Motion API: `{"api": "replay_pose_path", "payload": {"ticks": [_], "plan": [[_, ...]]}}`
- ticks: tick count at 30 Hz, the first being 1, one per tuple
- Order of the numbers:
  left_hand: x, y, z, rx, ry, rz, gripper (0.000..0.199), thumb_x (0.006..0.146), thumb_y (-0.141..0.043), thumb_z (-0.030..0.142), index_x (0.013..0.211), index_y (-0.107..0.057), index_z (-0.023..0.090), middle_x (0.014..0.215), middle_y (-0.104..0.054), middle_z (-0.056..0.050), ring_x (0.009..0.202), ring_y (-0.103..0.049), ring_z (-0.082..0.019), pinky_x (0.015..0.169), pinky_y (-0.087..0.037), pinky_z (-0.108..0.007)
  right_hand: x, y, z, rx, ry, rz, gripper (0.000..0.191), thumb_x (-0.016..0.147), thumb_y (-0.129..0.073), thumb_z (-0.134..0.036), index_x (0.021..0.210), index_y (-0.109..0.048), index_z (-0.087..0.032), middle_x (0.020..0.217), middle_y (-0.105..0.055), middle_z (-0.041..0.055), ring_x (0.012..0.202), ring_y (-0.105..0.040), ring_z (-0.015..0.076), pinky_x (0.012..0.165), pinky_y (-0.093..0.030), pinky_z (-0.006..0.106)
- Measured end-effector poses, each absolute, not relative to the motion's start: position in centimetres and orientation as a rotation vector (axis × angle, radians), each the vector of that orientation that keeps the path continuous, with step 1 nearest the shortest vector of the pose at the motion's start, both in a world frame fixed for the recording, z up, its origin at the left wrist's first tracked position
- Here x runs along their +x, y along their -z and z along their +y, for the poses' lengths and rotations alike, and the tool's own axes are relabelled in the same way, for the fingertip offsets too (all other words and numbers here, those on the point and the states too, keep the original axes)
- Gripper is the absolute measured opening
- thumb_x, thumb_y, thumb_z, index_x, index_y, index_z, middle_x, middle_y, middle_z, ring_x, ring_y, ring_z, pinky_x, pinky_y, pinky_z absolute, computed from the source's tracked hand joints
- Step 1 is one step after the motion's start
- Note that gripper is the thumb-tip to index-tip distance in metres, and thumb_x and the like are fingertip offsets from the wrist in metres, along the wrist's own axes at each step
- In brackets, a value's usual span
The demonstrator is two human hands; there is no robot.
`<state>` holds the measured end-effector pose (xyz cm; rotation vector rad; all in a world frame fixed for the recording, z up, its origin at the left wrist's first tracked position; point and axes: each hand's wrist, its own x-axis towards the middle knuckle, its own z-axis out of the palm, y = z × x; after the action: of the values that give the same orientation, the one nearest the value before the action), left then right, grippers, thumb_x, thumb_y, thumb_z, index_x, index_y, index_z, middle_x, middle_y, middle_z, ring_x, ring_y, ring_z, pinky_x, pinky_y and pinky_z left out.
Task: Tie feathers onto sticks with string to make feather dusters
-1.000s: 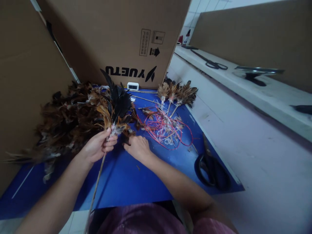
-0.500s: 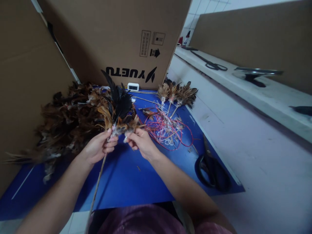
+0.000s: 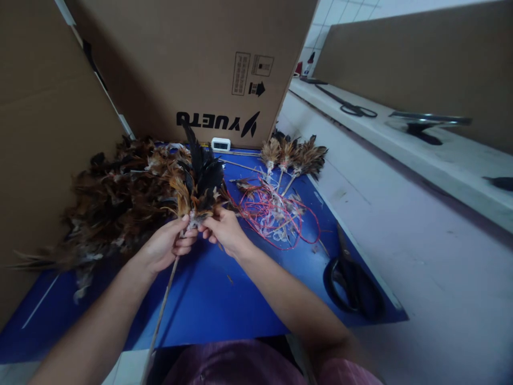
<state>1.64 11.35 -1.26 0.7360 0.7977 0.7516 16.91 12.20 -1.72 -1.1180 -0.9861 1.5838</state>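
My left hand (image 3: 170, 243) is closed round the top of a thin stick (image 3: 163, 307), where black and brown feathers (image 3: 204, 174) fan upward from a pale binding. The stick slants down past the table's front edge. Just right of it, my right hand (image 3: 224, 230) pinches a small tuft of feathers against the base of the bunch; the fingers partly hide the tuft. A large heap of brown feathers (image 3: 124, 198) lies to the left of my hands. Tangled pink string (image 3: 272, 208) lies to their right.
Black scissors (image 3: 352, 289) lie near the blue table's (image 3: 240, 310) right corner. Finished-looking feather bunches (image 3: 296, 155) on sticks rest at the back right, beside a small white device (image 3: 220, 144). Cardboard (image 3: 160, 53) stands behind. A ledge (image 3: 385, 123) holds more scissors (image 3: 356, 110).
My right hand has moved left with the feather tuft, which now sits against the bunch. My left hand keeps its hold on the stick. The whole view has shifted slightly.
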Motion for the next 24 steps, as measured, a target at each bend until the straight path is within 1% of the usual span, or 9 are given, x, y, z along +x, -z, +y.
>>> {"api": "replay_pose_path", "payload": {"ticks": [3, 8, 12, 15, 17, 20, 24], "plan": [[1.7, 1.4, 11.4, 0.754, -0.746, 0.816, 0.031, 0.088, -0.053, 0.040, 0.083, -0.059, 0.009, 0.064, -0.034, 0.005, 0.042, -0.016, 0.000, 0.033, -0.015, -0.010, 16.8, 1.7, 12.5, -1.137, -1.621, -0.956, 0.010, 0.071, -0.059, -0.013, 0.078, -0.053, -0.017, 0.052, -0.059, -0.0052, 0.037, -0.049, 0.0060, 0.029, -0.028, 0.013], [1.8, 1.6, 11.3, 0.781, -0.735, 0.835, 0.032, 0.088, -0.053, 0.041, 0.083, -0.058, 0.010, 0.064, -0.034, 0.005, 0.043, -0.015, 0.000, 0.034, -0.014, -0.011, 16.9, 1.4, 12.6, -1.159, -1.696, -0.948, 0.005, 0.073, -0.060, -0.013, 0.073, -0.056, -0.014, 0.052, -0.058, -0.0033, 0.038, -0.050, 0.0060, 0.029, -0.030, 0.013], [1.8, 1.6, 11.3, 0.794, -0.734, 0.854, 0.034, 0.086, -0.055, 0.042, 0.076, -0.055, 0.010, 0.064, -0.036, 0.005, 0.043, -0.017, 0.000, 0.034, -0.014, -0.011, 17.7, 0.7, 12.4, -1.112, -1.763, -0.998, 0.005, 0.071, -0.063, -0.010, 0.073, -0.059, -0.012, 0.057, -0.062, -0.0010, 0.044, -0.056, 0.0082, 0.033, -0.039, 0.015], [1.9, 1.7, 11.2, 0.789, -0.764, 0.912, 0.036, 0.083, -0.059, 0.044, 0.069, -0.050, 0.012, 0.061, -0.035, 0.005, 0.042, -0.019, 0.000, 0.034, -0.013, -0.011, 18.1, 0.4, 12.2, -1.043, -1.829, -1.042, 0.014, 0.065, -0.070, -0.008, 0.075, -0.061, -0.011, 0.061, -0.064, -0.0003, 0.051, -0.059, 0.0092, 0.041, -0.049, 0.017], [2.0, 1.7, 11.2, 0.789, -0.776, 0.957, 0.036, 0.082, -0.061, 0.045, 0.069, -0.049, 0.012, 0.060, -0.036, 0.005, 0.042, -0.021, 0.000, 0.034, -0.013, -0.011, 18.2, 0.4, 12.2, -1.009, -1.838, -1.082, 0.020, 0.064, -0.074, -0.011, 0.080, -0.062, -0.011, 0.064, -0.066, 0.0002, 0.053, -0.060, 0.0091, 0.045, -0.053, 0.019], [2.2, 1.6, 11.1, 0.806, -0.769, 0.978, 0.037, 0.080, -0.063, 0.046, 0.071, -0.049, 0.013, 0.061, -0.038, 0.005, 0.042, -0.021, 0.000, 0.034, -0.012, -0.011, 17.8, 0.5, 12.2, -1.038, -1.771, -1.107, 0.023, 0.067, -0.077, -0.019, 0.083, -0.062, -0.011, 0.062, -0.064, -0.0004, 0.049, -0.059, 0.0089, 0.042, -0.052, 0.019], [2.3, 1.5, 10.9, 0.839, -0.767, 0.994, 0.040, 0.077, -0.065, 0.049, 0.073, -0.049, 0.013, 0.063, -0.039, 0.005, 0.043, -0.022, 0.000, 0.035, -0.012, -0.010, 17.3, 0.9, 12.6, -1.151, -1.709, -1.094, 0.026, 0.068, -0.078, -0.026, 0.078, -0.058, -0.012, 0.054, -0.060, -0.0022, 0.044, -0.058, 0.0103, 0.035, -0.047, 0.018]]}}
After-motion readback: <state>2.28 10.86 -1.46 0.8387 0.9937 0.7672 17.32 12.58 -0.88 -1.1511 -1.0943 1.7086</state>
